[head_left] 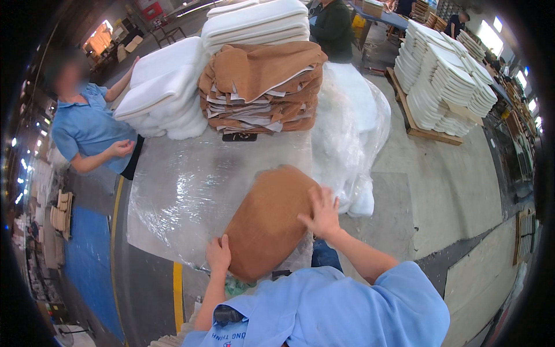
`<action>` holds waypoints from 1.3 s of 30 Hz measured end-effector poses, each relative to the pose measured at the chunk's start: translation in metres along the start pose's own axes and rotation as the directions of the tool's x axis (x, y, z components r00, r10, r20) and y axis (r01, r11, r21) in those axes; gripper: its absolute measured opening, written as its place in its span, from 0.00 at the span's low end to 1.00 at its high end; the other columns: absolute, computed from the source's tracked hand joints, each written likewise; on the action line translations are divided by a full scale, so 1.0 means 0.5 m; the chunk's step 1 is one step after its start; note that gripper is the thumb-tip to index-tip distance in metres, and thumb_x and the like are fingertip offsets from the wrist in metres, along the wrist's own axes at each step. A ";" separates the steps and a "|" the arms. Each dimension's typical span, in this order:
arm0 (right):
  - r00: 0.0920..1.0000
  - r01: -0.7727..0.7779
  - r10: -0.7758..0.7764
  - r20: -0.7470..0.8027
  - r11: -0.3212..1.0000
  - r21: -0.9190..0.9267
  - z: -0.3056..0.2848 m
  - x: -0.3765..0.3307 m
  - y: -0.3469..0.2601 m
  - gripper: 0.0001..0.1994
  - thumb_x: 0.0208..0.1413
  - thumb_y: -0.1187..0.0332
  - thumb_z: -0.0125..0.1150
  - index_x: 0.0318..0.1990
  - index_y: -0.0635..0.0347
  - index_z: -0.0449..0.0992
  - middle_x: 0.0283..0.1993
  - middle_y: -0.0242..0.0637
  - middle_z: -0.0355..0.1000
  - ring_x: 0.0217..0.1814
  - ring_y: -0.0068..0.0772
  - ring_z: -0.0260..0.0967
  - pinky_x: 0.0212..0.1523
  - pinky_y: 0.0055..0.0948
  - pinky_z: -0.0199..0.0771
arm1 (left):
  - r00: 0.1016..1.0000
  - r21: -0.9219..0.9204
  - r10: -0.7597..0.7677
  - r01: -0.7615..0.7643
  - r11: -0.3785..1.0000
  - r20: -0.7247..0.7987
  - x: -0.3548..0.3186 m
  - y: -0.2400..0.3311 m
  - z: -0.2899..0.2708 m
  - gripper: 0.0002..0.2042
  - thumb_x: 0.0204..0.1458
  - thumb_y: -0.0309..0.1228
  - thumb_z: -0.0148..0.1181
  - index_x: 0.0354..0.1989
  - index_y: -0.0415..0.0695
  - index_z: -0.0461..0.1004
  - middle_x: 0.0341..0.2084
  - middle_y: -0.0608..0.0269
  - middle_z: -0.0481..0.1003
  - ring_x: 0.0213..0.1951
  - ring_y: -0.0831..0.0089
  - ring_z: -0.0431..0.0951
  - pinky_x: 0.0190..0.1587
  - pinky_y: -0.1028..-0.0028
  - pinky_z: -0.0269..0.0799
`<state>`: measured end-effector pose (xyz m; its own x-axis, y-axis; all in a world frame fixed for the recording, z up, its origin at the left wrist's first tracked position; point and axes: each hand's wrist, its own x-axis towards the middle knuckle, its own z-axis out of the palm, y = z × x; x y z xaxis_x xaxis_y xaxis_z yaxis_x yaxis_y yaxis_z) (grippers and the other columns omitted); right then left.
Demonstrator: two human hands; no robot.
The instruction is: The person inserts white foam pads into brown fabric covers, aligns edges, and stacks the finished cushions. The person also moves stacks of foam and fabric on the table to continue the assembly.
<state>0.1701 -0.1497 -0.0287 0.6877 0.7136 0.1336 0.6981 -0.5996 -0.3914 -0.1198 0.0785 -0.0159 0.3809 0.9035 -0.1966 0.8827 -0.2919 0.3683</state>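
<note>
A brown fabric-covered cushion (272, 222), rounded at its corners, lies tilted across the near edge of the plastic-covered table (167, 191). My left hand (218, 254) grips its lower left edge, with part of the fingers hidden. Along the cushion's right edge, my right hand (322, 213) rests with its fingers spread. Farther back on the table, a tall pile of brown fabric covers (263, 87) shows pale undersides. White padded cushions (257, 26) are stacked behind that pile, and more white padding (165, 81) is heaped to its left.
A person in a blue shirt (87, 124) stands at the table's left, one hand on the white padding. Clear plastic wrap over white padding (347, 139) bulges along the right side. A wooden pallet (430, 133) at the right carries stacked white pieces. Someone in dark clothing (332, 32) is at the back.
</note>
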 end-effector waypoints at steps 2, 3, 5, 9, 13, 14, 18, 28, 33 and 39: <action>0.931 -0.354 0.362 0.041 0.874 0.332 0.019 0.036 0.021 0.42 0.60 0.47 0.69 0.74 0.63 0.62 0.73 0.55 0.64 0.74 0.52 0.63 0.70 0.57 0.63 | 0.999 -0.055 -0.029 0.030 0.998 0.026 -0.031 -0.007 0.024 0.28 0.71 0.52 0.47 0.49 0.34 0.78 0.43 0.33 0.78 0.50 0.35 0.77 0.55 0.46 0.71; 0.880 -0.471 0.417 0.227 0.701 0.535 0.024 0.060 0.028 0.41 0.60 0.50 0.70 0.73 0.64 0.63 0.69 0.55 0.68 0.70 0.50 0.68 0.66 0.53 0.68 | 0.999 -0.086 -0.035 0.038 0.996 0.033 -0.046 -0.006 0.036 0.28 0.72 0.51 0.45 0.46 0.33 0.78 0.42 0.32 0.78 0.49 0.34 0.78 0.54 0.45 0.71; 0.822 -0.562 0.375 0.429 0.406 0.721 0.047 0.097 0.023 0.38 0.59 0.56 0.72 0.72 0.66 0.63 0.62 0.53 0.74 0.62 0.45 0.75 0.60 0.43 0.76 | 1.000 -0.180 -0.027 0.027 0.983 0.005 -0.093 0.003 0.062 0.30 0.72 0.52 0.43 0.46 0.32 0.77 0.43 0.29 0.78 0.49 0.31 0.77 0.53 0.44 0.70; 0.880 -0.437 0.299 0.369 0.206 0.876 0.026 0.175 -0.043 0.35 0.54 0.67 0.77 0.67 0.66 0.67 0.53 0.46 0.79 0.54 0.35 0.79 0.53 0.36 0.79 | 0.995 -0.323 0.063 -0.034 0.946 0.078 -0.181 0.036 0.120 0.29 0.72 0.51 0.42 0.47 0.32 0.76 0.44 0.29 0.78 0.50 0.29 0.76 0.54 0.44 0.70; 0.953 -0.243 -0.031 0.302 0.518 0.820 -0.135 0.275 -0.136 0.32 0.53 0.73 0.76 0.66 0.58 0.70 0.47 0.43 0.80 0.48 0.36 0.77 0.52 0.39 0.77 | 0.825 -0.343 0.376 -0.238 0.909 0.422 -0.207 0.056 0.113 0.27 0.71 0.50 0.46 0.49 0.31 0.75 0.44 0.32 0.79 0.50 0.36 0.78 0.55 0.50 0.73; 0.960 -0.122 -0.135 0.245 0.586 0.801 -0.178 0.279 -0.170 0.32 0.52 0.74 0.76 0.65 0.57 0.70 0.47 0.43 0.80 0.49 0.35 0.77 0.52 0.38 0.77 | 0.862 -0.322 0.316 -0.191 0.927 0.397 -0.187 0.063 0.094 0.26 0.72 0.49 0.47 0.49 0.32 0.76 0.44 0.34 0.79 0.50 0.38 0.79 0.55 0.51 0.73; 0.842 0.372 -0.536 0.061 0.658 0.655 -0.316 0.252 -0.306 0.33 0.44 0.71 0.77 0.62 0.51 0.75 0.49 0.44 0.79 0.52 0.51 0.77 0.55 0.42 0.77 | 0.991 -0.834 -0.099 -0.020 0.551 -0.088 -0.070 0.090 -0.019 0.24 0.74 0.45 0.43 0.50 0.34 0.78 0.44 0.51 0.82 0.51 0.55 0.81 0.58 0.58 0.73; 0.587 0.761 -0.781 0.215 0.623 0.183 -0.096 0.141 -0.370 0.28 0.50 0.56 0.76 0.59 0.52 0.77 0.55 0.38 0.78 0.58 0.45 0.76 0.60 0.46 0.73 | 0.930 -0.821 -0.173 -0.186 0.540 -0.325 -0.010 -0.005 -0.053 0.27 0.74 0.46 0.43 0.39 0.35 0.83 0.36 0.54 0.85 0.42 0.64 0.82 0.51 0.65 0.74; 0.685 0.675 -0.606 0.404 0.737 -0.040 -0.148 0.189 -0.250 0.30 0.47 0.49 0.78 0.56 0.52 0.76 0.53 0.39 0.79 0.57 0.46 0.77 0.57 0.46 0.75 | 0.899 -0.765 -0.181 -0.216 0.607 -0.398 -0.006 0.007 -0.032 0.28 0.72 0.46 0.43 0.35 0.35 0.82 0.32 0.54 0.83 0.38 0.60 0.82 0.47 0.63 0.74; 0.798 0.405 -0.433 0.419 0.900 0.160 -0.209 0.225 -0.055 0.35 0.41 0.52 0.84 0.57 0.55 0.76 0.57 0.42 0.78 0.60 0.49 0.75 0.62 0.42 0.75 | 0.906 -0.769 -0.128 -0.260 0.584 -0.404 -0.008 0.010 -0.027 0.26 0.71 0.44 0.38 0.39 0.37 0.80 0.38 0.52 0.83 0.44 0.58 0.81 0.52 0.63 0.73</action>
<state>0.2491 -0.0910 0.0921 0.1629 0.9810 -0.1055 0.8749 -0.1931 -0.4442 -0.1207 0.0775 -0.0010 0.1204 0.9826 0.1416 0.2043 -0.1641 0.9651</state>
